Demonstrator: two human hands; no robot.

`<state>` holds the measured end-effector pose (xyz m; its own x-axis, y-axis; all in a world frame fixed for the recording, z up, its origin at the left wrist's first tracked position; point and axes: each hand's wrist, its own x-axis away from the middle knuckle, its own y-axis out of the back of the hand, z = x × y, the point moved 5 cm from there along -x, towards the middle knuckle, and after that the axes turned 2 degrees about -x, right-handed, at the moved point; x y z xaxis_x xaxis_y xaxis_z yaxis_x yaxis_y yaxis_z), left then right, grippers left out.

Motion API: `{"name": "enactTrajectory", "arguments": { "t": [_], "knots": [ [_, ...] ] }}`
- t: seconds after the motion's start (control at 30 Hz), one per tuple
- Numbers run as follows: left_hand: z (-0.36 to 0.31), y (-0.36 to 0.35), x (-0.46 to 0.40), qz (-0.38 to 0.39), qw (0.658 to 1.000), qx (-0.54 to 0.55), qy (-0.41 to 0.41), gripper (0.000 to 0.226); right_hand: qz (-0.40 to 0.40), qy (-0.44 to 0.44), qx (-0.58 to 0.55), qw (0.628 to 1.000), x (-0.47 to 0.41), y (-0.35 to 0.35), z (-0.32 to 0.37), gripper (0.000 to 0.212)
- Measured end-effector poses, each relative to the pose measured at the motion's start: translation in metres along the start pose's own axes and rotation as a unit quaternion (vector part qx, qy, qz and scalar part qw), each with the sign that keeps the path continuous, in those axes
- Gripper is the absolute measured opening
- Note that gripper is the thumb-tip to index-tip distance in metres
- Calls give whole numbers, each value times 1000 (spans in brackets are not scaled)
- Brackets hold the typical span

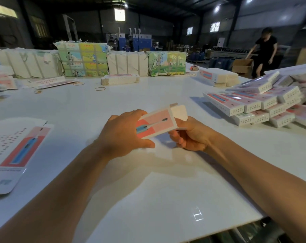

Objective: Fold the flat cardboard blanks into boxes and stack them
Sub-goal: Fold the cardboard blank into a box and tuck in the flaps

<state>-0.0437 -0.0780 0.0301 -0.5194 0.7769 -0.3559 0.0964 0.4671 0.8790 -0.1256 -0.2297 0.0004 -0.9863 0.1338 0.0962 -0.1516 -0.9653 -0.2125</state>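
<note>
The white table (148, 186) fills most of the view, glossy and bare across its middle. Along its far edge, from 10 to 1 o'clock, stands a row of strapped paper-wrapped bundles (82, 58), some plain white, some printed green and yellow. At 3 o'clock lies the pile of folded boxes (264, 102), white with pink faces and dotted ends, heaped in loose overlapping layers. At 8 o'clock a flat blank (20, 148) lies face up on the table, its pink and blue toothbrush print showing. At 12 o'clock, just before the bundles, sits a low stack of flat blanks (120, 79); another short stack of blanks (217, 77) rests at 1 o'clock. A person in black (264, 51) bends over an open carton (242, 65) beyond the table at 2 o'clock.

In the centre, held above the table, is the partly folded box (157, 122), its pink face up and its white end flap open toward 1 o'clock. The left hand (124, 135) grips its near end, fingers curled over the top and thumb beneath. The right hand (190, 135) holds the box from below at its 3 o'clock side, fingers curled. 3 rubber bands (100, 88) lie scattered at 11 o'clock.
</note>
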Motion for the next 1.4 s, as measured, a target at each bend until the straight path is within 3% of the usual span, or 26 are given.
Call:
{"name": "enactTrajectory", "arguments": {
  "t": [0.1, 0.17, 0.27, 0.33, 0.6, 0.77, 0.93, 1.2, 1.3, 1.33, 1.37, 1.4],
  "knots": [
    [2, 4, 0, -17, 999, -16, 27, 62, -42, -3, -17, 999, -1, 0, 0, 45],
    [7, 7, 0, -33, 997, -38, 61, 61, -115, 23, -52, 992, -1, 4, 2, 38],
    [19, 8, -1, -35, 989, -77, 125, 62, -281, 123, -32, 951, 7, 17, 7, 20],
    [23, 6, -2, -31, 986, -87, 137, 63, -318, 187, 29, 929, 11, 13, 9, 19],
    [18, -1, -5, -28, 988, -87, 126, 60, -297, 247, 164, 908, 10, -14, 4, 19],
    [12, -5, -4, -14, 992, -86, 95, 62, -291, 238, 198, 905, 11, -11, 9, 57],
    [7, -6, -4, -14, 991, -93, 92, 62, -311, 265, 220, 886, 15, -15, 11, 12],
    [5, -7, -4, -3, 991, -97, 90, 60, -272, 255, 220, 901, 14, -18, 12, 18],
    [4, -5, -3, -24, 990, -93, 106, 57, -325, 272, 250, 871, 16, -15, 18, 15],
    [4, -5, -4, -32, 989, -88, 110, 56, -356, 268, 256, 858, 17, -12, 19, 18],
    [3, -5, -4, -35, 989, -84, 114, 56, -377, 248, 242, 859, 16, -8, 18, 36],
    [2, -5, -4, -35, 989, -80, 116, 56, -377, 213, 180, 883, 12, -3, 13, 58]
  ]
}}
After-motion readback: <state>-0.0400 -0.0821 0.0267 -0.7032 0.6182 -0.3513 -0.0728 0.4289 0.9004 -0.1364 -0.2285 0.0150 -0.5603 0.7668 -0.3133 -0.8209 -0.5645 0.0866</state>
